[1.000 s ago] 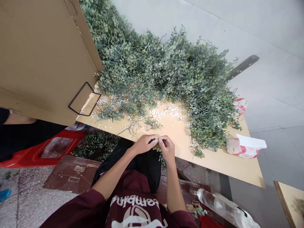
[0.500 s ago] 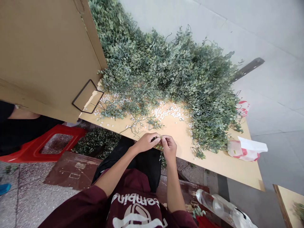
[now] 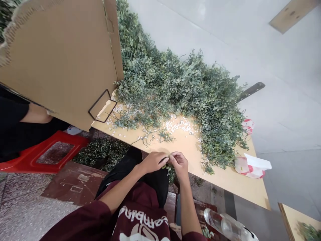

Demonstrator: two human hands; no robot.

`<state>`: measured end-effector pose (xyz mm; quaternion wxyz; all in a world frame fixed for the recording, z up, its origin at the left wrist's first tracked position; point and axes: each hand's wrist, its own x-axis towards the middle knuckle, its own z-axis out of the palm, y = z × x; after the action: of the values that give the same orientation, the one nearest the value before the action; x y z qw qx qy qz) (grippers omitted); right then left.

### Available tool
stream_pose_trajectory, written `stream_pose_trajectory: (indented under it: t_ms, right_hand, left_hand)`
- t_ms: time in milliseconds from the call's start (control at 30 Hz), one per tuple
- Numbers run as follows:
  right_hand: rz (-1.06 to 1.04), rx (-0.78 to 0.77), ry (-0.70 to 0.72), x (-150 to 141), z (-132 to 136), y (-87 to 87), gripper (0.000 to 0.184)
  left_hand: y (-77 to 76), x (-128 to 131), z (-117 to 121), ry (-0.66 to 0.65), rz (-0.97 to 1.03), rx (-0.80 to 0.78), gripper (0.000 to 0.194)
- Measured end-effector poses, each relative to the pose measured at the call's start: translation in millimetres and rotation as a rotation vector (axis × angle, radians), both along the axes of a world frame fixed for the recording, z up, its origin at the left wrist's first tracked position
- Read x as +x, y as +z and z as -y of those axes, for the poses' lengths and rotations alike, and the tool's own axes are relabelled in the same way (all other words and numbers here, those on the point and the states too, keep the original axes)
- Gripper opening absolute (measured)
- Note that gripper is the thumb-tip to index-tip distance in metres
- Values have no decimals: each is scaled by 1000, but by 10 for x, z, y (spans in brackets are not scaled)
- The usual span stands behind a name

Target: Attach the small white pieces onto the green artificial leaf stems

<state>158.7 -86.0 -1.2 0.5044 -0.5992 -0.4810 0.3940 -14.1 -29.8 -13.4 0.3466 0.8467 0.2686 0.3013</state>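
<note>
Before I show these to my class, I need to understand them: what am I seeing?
There is no robot: a person works with two bare hands. Every picture comes from a camera on that person's head, looking forward and down. On the table lie a big heap of leafy stems, scattered white bits and, toward the right, a red-and-white packet. The left hand and right hand meet by its near edge, pinching what looks like a small sprig, mostly hidden by fingers.

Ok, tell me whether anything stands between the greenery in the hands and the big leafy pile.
Straight ahead of the held greenery, a loose sprig and scattered white bits lie low before the leafy pile. Toward the pile's right-hand side, the table shows mostly bare. Nothing tall stands between.
</note>
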Motion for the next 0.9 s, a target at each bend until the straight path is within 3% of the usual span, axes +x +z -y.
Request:
stream_pose_trajectory:
  t_ms: [67, 133, 267, 333, 433, 533, 600, 667, 800, 900]
  right_hand:
    - [93, -16, 66, 124, 43, 93, 28]
    - [226, 10, 30, 350, 36, 232, 29]
    - [676, 100, -185, 958, -194, 622, 31]
    - [997, 167, -217, 1235, -406, 823, 32]
    - [1450, 64, -116, 1545, -772, 1038, 39]
    - [1759, -237, -1, 1747, -1097, 1121, 42]
    - [1852, -441, 84, 1838, -1256, 1138, 39]
    - [1903, -548, 143, 1901, -1361, 1158, 34]
    - [1980, -494, 279, 1959, -1410, 1226, 33]
    - [1998, -475, 364, 1938, -1357, 1240, 49]
  left_hand:
    - [-117, -188, 168, 56, 11, 123, 27]
    - [-301, -466, 340, 180, 33, 174, 21]
    - [-798, -1214, 607, 619, 67, 305, 19]
    - [-1029, -1572, 685, 754, -61, 254, 32]
    - [-1246, -1918, 741, 769, -243, 127, 47]
    - [-1276, -1957, 749, 786, -272, 78, 49]
    - [-1215, -1847, 742, 800, -235, 74, 47]
    - [-1121, -1690, 731, 795, -189, 68, 46]
    - [-952, -1426, 711, 738, -130, 58, 42]
    - [-898, -1339, 695, 688, -121, 68, 41]
